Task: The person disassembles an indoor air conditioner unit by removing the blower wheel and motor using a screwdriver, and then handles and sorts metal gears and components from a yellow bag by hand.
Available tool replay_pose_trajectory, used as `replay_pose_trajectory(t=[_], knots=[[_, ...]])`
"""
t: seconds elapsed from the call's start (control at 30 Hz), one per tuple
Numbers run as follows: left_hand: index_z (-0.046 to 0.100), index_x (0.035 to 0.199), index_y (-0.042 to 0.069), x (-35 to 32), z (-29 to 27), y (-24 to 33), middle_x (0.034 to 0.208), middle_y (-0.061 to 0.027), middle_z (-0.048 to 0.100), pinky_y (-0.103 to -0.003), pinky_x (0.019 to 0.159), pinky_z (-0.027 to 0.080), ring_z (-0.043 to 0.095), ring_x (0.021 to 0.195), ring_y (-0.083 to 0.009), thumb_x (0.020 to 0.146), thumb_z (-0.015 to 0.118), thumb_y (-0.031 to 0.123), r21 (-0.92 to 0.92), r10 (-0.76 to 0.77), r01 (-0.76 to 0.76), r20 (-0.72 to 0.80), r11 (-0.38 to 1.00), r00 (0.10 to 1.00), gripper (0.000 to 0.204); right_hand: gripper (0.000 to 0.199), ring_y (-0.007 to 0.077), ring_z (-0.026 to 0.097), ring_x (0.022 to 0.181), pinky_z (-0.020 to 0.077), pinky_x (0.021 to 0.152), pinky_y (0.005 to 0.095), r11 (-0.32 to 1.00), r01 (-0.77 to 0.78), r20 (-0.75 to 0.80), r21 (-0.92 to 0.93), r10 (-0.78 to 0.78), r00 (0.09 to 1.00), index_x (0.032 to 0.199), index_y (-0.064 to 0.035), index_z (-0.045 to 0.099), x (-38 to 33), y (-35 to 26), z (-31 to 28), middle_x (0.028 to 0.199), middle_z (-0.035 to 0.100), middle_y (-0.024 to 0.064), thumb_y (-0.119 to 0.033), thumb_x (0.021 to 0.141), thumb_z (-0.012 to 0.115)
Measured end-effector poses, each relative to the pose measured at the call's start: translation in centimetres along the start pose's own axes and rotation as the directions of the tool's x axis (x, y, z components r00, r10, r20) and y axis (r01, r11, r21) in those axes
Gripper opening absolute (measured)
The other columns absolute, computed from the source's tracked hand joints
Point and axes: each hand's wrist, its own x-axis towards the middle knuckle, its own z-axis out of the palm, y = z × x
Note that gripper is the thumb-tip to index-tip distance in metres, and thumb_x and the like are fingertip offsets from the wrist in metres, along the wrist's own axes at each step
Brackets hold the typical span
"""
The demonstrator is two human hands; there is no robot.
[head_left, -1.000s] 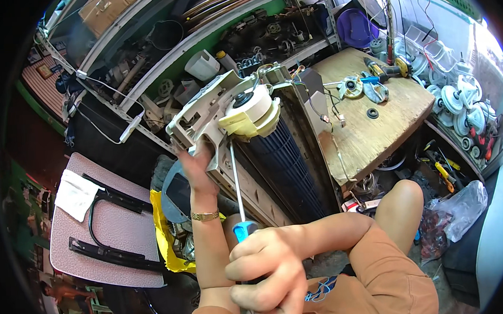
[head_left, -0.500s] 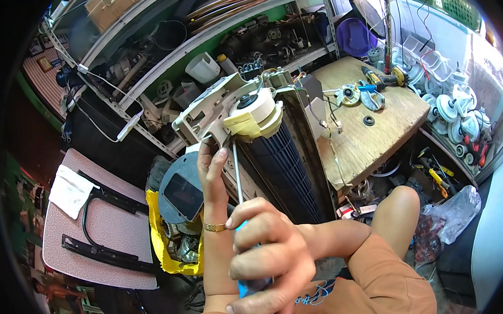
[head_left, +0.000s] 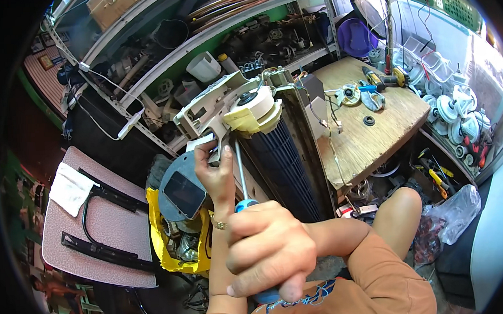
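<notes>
An air conditioner's indoor unit stands tilted in front of me, with a dark blue ribbed blower wheel (head_left: 284, 167) and a cream motor cover (head_left: 256, 113) at its upper end. My left hand (head_left: 217, 178) pinches the lower edge of the off-white plastic housing (head_left: 206, 117), left of the motor. In my right hand (head_left: 271, 249), nearest to me, is a screwdriver (head_left: 241, 171) with a blue handle; the fingers curl round it and hide most of the handle. Its shaft points up and away, beside my left fingers. The tip is hidden near the housing and motor cover.
On the right, a wooden table (head_left: 385, 126) holds a yellow-black drill (head_left: 385, 78), small motor parts and a black ring (head_left: 368, 120). Left are a welding mask (head_left: 181, 188), a yellow bag (head_left: 171, 250) of parts and an upturned padded board (head_left: 103, 236). Metal shelves (head_left: 163, 65) stand behind.
My right hand has turned on the screwdriver, its knuckles now rolled over the handle. The left hand's fingers have shifted along the housing edge and bent more. The unit has barely moved.
</notes>
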Motion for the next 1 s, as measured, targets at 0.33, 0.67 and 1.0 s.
replay_pose_trajectory(t=[0.33, 0.67, 1.0], knots=[[0.058, 0.105, 0.003, 0.2, -1.4, -2.1, 0.092, -0.0006, 0.06, -0.024, 0.072, 0.043, 0.05, 0.077, -0.0076, 0.087, 0.063, -0.001, 0.101, -0.015, 0.016, -0.012, 0.995, 1.0, 0.019, 0.031, 0.0199, 0.056, 0.059, 0.0466, 0.052, 0.0299, 0.971, 0.005, 0.259, -0.24, 0.059, 0.964, 0.077, -0.0142, 0.063, -1.5, -7.7, -8.8, 0.073, 0.063, 0.0028, -0.037, 0.098, 0.066], [0.058, 0.104, 0.0, -0.4, 1.0, -1.1, 0.085, -0.0012, 0.056, -0.026, 0.062, 0.04, 0.044, 0.065, -0.0076, 0.085, 0.062, 0.0, 0.004, -0.022, 0.022, -0.03, 1.0, 0.999, 0.02, 0.021, 0.0316, 0.053, 0.073, 0.0434, 0.066, 0.0423, 0.235, -0.268, -0.028, -0.934, 0.701, 0.712, 0.068, -0.0093, 0.056, -23.7, 5.1, -27.2, 0.071, 0.053, 0.0086, -0.028, 0.065, 0.065], [0.056, 0.097, 0.003, -0.1, 0.5, -0.6, 0.069, 0.0036, 0.052, -0.025, 0.055, 0.031, 0.036, 0.058, -0.0053, 0.083, 0.064, -0.001, 0.03, 0.019, -0.017, -0.071, 0.999, 0.997, 0.016, 0.021, 0.0307, 0.056, 0.11, 0.0418, 0.097, 0.0452, 0.2, -0.559, -0.456, -0.805, 0.395, 0.798, 0.101, -0.0151, 0.073, -21.1, 9.6, -21.0, 0.112, 0.064, 0.0085, -0.021, 0.081, 0.077]])
